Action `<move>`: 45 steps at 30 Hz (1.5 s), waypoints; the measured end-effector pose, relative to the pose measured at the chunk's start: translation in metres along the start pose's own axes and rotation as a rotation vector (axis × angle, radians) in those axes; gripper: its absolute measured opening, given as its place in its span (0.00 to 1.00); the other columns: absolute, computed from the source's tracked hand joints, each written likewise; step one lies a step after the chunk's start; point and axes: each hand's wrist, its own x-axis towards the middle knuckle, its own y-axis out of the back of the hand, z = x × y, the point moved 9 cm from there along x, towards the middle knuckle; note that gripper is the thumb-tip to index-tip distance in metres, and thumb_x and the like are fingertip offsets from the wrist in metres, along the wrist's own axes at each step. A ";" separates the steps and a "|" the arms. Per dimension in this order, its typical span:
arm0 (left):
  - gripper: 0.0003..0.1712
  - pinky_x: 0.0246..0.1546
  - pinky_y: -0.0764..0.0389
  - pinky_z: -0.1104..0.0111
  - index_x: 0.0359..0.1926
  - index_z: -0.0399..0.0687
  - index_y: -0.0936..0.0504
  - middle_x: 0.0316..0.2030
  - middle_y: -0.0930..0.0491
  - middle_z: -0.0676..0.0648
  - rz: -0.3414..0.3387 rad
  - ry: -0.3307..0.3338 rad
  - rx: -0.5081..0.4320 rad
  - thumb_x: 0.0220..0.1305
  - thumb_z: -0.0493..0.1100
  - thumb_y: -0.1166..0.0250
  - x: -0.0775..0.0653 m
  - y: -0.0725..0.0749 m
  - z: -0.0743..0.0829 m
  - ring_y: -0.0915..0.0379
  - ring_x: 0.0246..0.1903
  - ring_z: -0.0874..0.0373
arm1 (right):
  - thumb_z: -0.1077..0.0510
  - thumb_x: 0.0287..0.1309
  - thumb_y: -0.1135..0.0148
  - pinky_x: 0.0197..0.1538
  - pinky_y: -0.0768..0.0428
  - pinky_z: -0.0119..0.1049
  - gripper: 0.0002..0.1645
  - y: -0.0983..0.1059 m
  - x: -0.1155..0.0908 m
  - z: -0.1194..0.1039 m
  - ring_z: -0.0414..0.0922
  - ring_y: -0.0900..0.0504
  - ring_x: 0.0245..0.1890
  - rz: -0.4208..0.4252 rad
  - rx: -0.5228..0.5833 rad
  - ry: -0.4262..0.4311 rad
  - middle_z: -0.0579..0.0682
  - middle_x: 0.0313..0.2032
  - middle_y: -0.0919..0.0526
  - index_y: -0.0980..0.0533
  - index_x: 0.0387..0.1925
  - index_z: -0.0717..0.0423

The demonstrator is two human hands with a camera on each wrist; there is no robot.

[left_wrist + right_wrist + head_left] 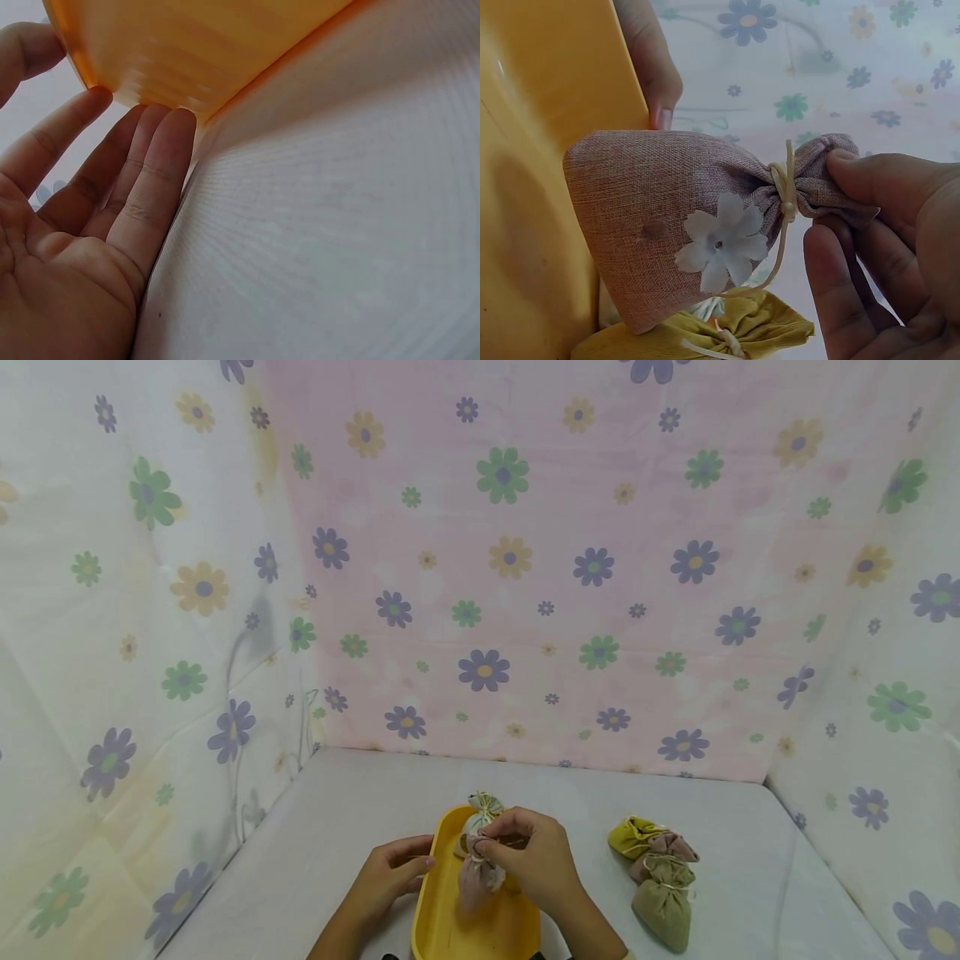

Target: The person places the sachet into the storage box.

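Over the yellow tray (423,910), my right hand (536,860) pinches a dusty-pink drawstring pouch (667,180) by its gathered top. A cream cord ties the pouch's neck, and a white cloth flower (724,244) decorates its side. My left hand (386,877) touches the tray's left side; in the left wrist view its fingers (161,157) lie fairly straight against the outer wall. Inside the tray's far end is a pale green pouch (486,806), partly hidden by the right hand. A mustard pouch (757,322) shows below the pink one in the right wrist view.
Right of the tray, several pouches lie bunched on the white table (735,860): a mustard pouch (633,835), a pinkish pouch (675,845) and an olive pouch (663,906) nearest me. Flower-printed cloth (555,693) walls the table at the back and both sides.
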 end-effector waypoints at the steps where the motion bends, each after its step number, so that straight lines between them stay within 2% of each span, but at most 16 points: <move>1: 0.29 0.48 0.11 0.61 0.67 0.38 0.22 0.61 0.19 0.36 0.002 0.000 -0.001 0.69 0.47 0.31 0.000 0.000 0.000 0.17 0.55 0.49 | 0.50 0.57 0.22 0.40 0.11 0.34 0.09 0.000 0.001 0.001 0.47 0.11 0.37 0.005 -0.007 -0.003 0.44 0.37 0.09 0.14 0.35 0.46; 9: 0.30 0.48 0.11 0.61 0.66 0.39 0.21 0.61 0.19 0.37 0.024 0.006 0.008 0.69 0.48 0.30 0.000 0.004 0.000 0.17 0.54 0.51 | 0.50 0.56 0.21 0.40 0.11 0.31 0.08 -0.003 0.005 0.009 0.46 0.11 0.39 0.022 -0.031 -0.026 0.42 0.37 0.09 0.14 0.33 0.46; 14: 0.30 0.49 0.11 0.61 0.67 0.39 0.21 0.61 0.18 0.38 0.012 0.008 0.007 0.69 0.48 0.30 0.001 0.003 -0.002 0.17 0.54 0.52 | 0.49 0.56 0.21 0.39 0.12 0.30 0.08 -0.004 0.007 0.009 0.44 0.11 0.38 0.019 -0.070 -0.024 0.41 0.35 0.09 0.13 0.33 0.44; 24: 0.28 0.49 0.11 0.62 0.66 0.41 0.20 0.61 0.18 0.39 0.013 0.007 0.031 0.69 0.48 0.31 0.001 0.002 0.000 0.17 0.55 0.52 | 0.50 0.58 0.23 0.38 0.12 0.29 0.05 -0.015 0.016 -0.001 0.39 0.11 0.34 -0.044 -0.167 0.047 0.39 0.32 0.10 0.14 0.31 0.44; 32: 0.29 0.49 0.11 0.61 0.66 0.41 0.21 0.62 0.19 0.39 0.005 0.004 0.018 0.69 0.49 0.31 0.000 0.000 0.000 0.18 0.56 0.53 | 0.48 0.58 0.23 0.36 0.13 0.28 0.07 -0.025 0.020 0.006 0.38 0.12 0.32 -0.079 -0.205 0.032 0.38 0.31 0.11 0.14 0.32 0.42; 40: 0.29 0.50 0.11 0.61 0.66 0.42 0.20 0.62 0.19 0.40 0.003 0.006 0.016 0.69 0.50 0.30 0.002 0.000 -0.002 0.17 0.56 0.53 | 0.51 0.60 0.25 0.39 0.14 0.26 0.05 -0.027 0.018 0.004 0.36 0.12 0.35 -0.094 -0.212 0.030 0.37 0.35 0.11 0.14 0.35 0.44; 45: 0.28 0.50 0.11 0.61 0.65 0.41 0.19 0.61 0.18 0.41 0.013 0.014 0.019 0.69 0.49 0.30 0.002 0.002 -0.003 0.17 0.55 0.54 | 0.54 0.60 0.25 0.38 0.14 0.26 0.03 -0.027 0.018 0.003 0.35 0.13 0.34 -0.084 -0.241 0.027 0.35 0.34 0.11 0.14 0.35 0.45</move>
